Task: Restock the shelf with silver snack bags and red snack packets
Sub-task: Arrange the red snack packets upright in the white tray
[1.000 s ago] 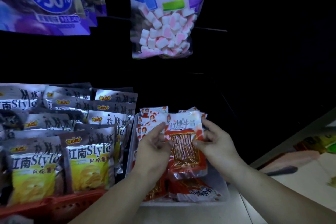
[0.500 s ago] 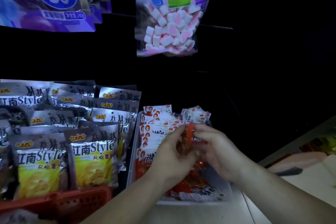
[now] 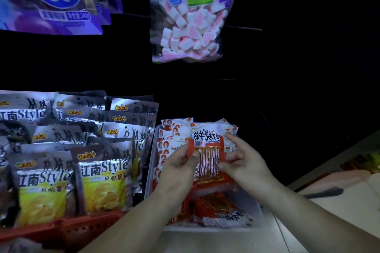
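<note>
Left hand (image 3: 177, 169) and right hand (image 3: 245, 162) pinch one red snack packet (image 3: 207, 148) — silver snack bags (image 3: 102, 176) just beside.

Both forearms are reaching forward. The left hand (image 3: 176, 168) is pinching a packet (image 3: 207, 158) by its near edge; the right hand (image 3: 244, 162) is pinching the opposite edge, fingers curled.

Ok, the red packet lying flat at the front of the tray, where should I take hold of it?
I'd take the flat red packet by its white printed end, coming from the front over the tray rim. It lies flat with that end bare and nearest you; its far end is hidden behind the held packet, gripped by the left hand and right hand.
</note>
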`<action>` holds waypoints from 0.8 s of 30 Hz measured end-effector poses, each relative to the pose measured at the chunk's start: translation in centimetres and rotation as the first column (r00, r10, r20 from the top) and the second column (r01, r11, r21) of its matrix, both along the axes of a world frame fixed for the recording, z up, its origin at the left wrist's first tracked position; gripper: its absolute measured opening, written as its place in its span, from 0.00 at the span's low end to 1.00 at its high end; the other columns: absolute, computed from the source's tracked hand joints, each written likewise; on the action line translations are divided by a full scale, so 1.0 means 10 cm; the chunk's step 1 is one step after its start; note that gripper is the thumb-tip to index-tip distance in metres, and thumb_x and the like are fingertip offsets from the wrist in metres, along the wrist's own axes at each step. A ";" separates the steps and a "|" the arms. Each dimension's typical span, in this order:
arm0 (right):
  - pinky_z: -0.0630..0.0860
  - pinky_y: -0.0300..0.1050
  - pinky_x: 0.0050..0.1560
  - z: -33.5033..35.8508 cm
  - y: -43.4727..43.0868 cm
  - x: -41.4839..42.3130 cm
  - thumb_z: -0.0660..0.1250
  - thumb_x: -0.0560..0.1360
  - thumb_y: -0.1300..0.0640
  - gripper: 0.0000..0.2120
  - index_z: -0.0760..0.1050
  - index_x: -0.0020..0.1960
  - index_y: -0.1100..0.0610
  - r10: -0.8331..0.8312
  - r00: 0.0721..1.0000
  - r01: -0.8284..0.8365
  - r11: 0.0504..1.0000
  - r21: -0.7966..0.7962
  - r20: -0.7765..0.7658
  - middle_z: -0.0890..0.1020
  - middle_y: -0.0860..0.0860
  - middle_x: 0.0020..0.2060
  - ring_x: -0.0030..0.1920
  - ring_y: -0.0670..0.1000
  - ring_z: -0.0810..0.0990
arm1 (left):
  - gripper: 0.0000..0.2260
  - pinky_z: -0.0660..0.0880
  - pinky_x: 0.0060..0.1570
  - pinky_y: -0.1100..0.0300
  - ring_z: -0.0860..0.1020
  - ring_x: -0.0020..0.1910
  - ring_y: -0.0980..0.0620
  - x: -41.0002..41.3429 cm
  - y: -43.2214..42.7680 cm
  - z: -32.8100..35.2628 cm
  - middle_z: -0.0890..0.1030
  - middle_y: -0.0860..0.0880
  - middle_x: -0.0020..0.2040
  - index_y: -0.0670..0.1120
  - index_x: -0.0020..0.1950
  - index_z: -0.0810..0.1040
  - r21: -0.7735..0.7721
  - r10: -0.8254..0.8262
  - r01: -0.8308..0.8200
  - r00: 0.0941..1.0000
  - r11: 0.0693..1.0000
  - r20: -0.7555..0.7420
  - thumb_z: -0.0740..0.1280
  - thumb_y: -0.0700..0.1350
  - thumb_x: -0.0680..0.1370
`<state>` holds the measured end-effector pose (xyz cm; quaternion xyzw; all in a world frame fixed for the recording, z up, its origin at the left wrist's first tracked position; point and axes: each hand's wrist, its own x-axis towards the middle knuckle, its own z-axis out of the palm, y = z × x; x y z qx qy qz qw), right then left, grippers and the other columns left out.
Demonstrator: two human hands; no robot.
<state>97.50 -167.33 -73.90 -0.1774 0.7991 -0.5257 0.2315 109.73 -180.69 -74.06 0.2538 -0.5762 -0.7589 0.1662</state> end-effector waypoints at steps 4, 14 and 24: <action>0.83 0.50 0.48 0.16 -0.07 0.03 0.77 0.74 0.50 0.15 0.79 0.59 0.41 -0.107 0.994 0.105 0.993 -0.062 -0.033 0.82 0.51 0.48 0.44 0.46 0.84 | 0.14 0.77 0.44 0.67 0.81 0.43 0.58 -0.02 0.08 -0.18 0.85 0.51 0.51 0.57 0.65 0.82 -0.339 0.033 -0.031 0.999 0.940 0.001 0.64 0.43 0.84; 0.78 0.45 0.46 -0.10 0.03 -0.11 0.66 0.79 0.66 0.15 0.82 0.49 0.45 0.041 0.978 0.008 0.973 0.230 -0.205 0.85 0.46 0.44 0.50 0.57 0.84 | 0.23 0.70 0.59 0.75 0.76 0.62 0.64 -0.02 0.12 -0.65 0.75 0.59 0.66 0.56 0.72 0.75 -0.550 -0.178 0.254 0.966 0.796 0.189 0.68 0.40 0.79; 0.79 0.42 0.56 -0.23 0.19 -0.17 0.73 0.76 0.59 0.06 0.87 0.49 0.51 0.357 0.892 -0.446 0.790 0.421 0.276 0.88 0.49 0.46 0.51 0.48 0.85 | 0.18 0.75 0.57 0.70 0.82 0.53 0.60 -0.10 0.05 -0.78 0.85 0.59 0.49 0.56 0.52 0.84 -0.412 -0.227 0.355 0.917 0.839 0.328 0.63 0.34 0.78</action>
